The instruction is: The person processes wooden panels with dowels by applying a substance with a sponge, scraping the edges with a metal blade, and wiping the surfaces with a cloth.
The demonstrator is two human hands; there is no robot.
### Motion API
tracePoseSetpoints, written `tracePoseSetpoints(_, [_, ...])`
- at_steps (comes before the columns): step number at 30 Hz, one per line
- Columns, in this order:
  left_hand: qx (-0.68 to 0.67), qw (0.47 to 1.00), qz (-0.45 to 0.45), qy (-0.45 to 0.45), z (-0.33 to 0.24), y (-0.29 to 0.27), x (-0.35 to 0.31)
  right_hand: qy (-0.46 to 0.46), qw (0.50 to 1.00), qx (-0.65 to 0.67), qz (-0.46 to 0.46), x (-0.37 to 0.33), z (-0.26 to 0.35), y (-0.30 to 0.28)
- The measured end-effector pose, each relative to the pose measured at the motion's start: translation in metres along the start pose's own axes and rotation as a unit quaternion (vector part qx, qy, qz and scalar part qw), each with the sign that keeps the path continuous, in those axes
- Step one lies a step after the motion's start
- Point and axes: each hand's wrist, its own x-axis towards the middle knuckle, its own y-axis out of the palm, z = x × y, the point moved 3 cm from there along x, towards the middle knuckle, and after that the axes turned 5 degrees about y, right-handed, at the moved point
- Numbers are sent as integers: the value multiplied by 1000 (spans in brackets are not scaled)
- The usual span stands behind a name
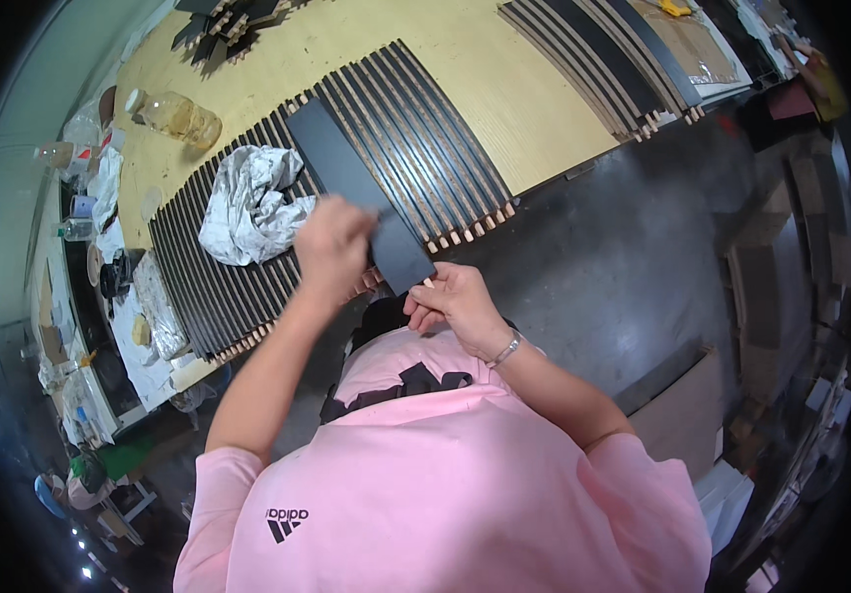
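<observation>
A flat dark grey board (356, 183) lies slanted across a row of dark slats standing on edge, its near end reaching past the table toward me. My right hand (457, 308) grips that near end, fingers curled by a small pale wooden peg (429, 284). Over the middle of the board, my left hand (333, 247) is closed like a fist and slightly blurred; what its fingers hold is hidden. A crumpled white cloth with dark marks (252, 208) rests on the slats just left of it. The slats (415, 138) show pale pegs at their near ends.
The pale wooden table (485, 99) carries a bottle of yellowish liquid (178, 119) at left and a pile of dark pieces (223, 30) at the back. More dark slats (603, 59) lie far right. Cardboard (677, 405) stands at right. Another person (820, 84) is at the far right.
</observation>
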Motion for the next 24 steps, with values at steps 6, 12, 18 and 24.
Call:
tracePoseSetpoints(6, [-67, 989, 106, 78, -50, 3, -19, 11, 999, 27, -14, -15, -1, -15])
tracePoseSetpoints(12, [37, 988, -69, -133, 95, -1, 65, 7, 999, 24, -20, -24, -4, -15])
tracePoseSetpoints(18, [106, 982, -57, -148, 103, 2, 67, -1, 999, 43, -19, -22, -6, -19])
tracePoseSetpoints(24, [152, 969, -96, -170, 112, -5, 72, -6, 999, 41, -9, -21, -5, -15])
